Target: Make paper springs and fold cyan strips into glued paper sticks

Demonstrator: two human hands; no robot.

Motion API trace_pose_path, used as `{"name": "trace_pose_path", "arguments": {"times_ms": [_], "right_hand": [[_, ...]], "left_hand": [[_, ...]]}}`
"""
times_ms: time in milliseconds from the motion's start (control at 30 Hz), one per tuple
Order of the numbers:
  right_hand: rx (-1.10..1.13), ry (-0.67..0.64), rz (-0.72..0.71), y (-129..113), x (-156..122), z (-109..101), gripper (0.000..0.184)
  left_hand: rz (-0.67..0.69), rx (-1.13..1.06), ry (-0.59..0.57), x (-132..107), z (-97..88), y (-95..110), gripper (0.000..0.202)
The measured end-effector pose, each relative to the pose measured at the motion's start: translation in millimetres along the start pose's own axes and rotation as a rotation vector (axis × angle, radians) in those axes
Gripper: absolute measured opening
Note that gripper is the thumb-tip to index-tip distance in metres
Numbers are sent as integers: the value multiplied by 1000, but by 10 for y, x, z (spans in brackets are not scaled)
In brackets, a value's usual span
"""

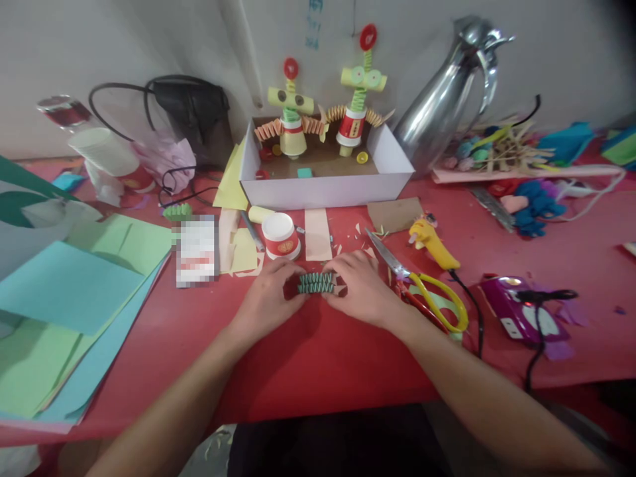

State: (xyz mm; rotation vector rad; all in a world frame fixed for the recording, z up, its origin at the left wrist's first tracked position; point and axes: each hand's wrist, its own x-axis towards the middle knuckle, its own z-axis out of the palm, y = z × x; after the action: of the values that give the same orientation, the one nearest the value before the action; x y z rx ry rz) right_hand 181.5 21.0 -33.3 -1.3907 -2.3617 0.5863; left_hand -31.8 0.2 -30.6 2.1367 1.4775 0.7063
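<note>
Between my two hands, a dark green folded paper spring (316, 283) lies level, pleated like an accordion. My left hand (273, 291) pinches its left end, and my right hand (360, 288) grips the right end. Just beyond them stands an upside-down paper cup (282, 242) with a red band. Scissors (422, 285) with yellow handles lie to the right of my right hand, blades pointing away. A yellow glue gun (431, 244) rests behind them, its cord running toward the table's front edge.
Two paper-cup figures (293, 136) stand in a white box (322, 192) at the back. Right of it leans a steel jug (437, 93); a purple power strip (521, 311) sits front right. Coloured paper sheets (69, 285) cover the left. Paper scraps litter the red table (308, 371).
</note>
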Motion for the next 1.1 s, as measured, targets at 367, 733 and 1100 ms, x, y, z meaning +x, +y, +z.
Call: {"name": "trace_pose_path", "arguments": {"times_ms": [367,733,1100], "right_hand": [[8,4,-16,-19,-15,-31,24],[89,23,24,-50,-19,-127,28],[39,-20,-4,27,-22,-66,43]], "left_hand": [[19,18,0,-19,-47,-6,29],[65,69,73,-29,-105,52,30],[42,109,15,-44,-50,-67,42]]}}
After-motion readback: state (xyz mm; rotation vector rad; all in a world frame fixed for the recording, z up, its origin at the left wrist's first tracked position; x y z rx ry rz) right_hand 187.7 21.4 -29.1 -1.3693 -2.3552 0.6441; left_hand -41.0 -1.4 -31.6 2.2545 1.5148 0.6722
